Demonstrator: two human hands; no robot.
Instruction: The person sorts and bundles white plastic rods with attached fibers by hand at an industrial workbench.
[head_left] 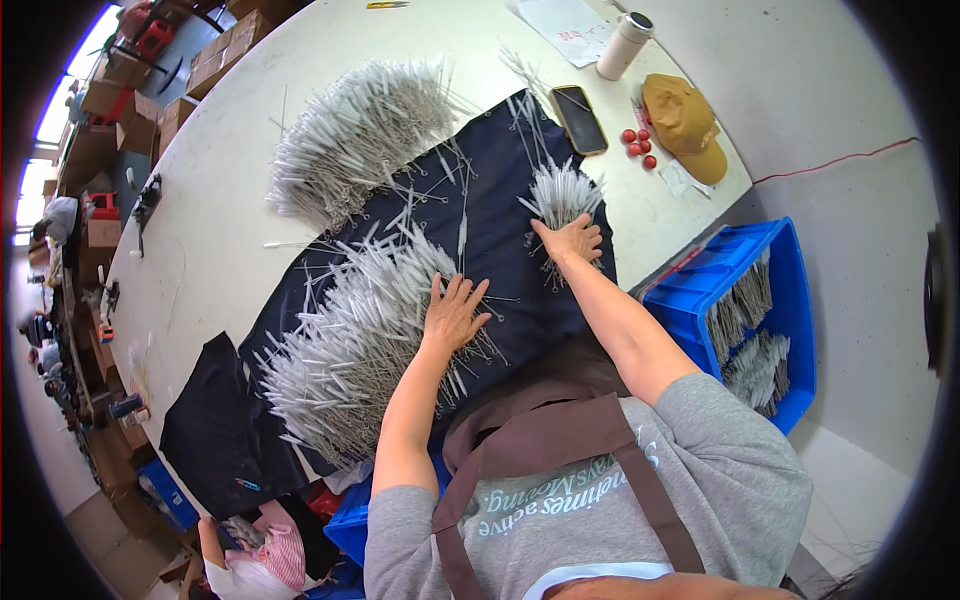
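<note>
A large pile of white-bristled tube brushes with twisted wire stems and looped ends lies on a dark navy cloth. My left hand rests on the pile's right edge, fingers spread over the wire loops. Further right, my right hand is closed around the wire stems of a smaller bunch of tube brushes, its bristle ends pointing away from me. Behind the large pile, another heap of tube brushes sits partly on the cloth and partly on the white table. A few loose brushes lie between the piles.
Right of the table, a blue crate holds bundled brushes. At the far right are a phone, a bottle, a tan cap and several red balls. Another person is at the lower left.
</note>
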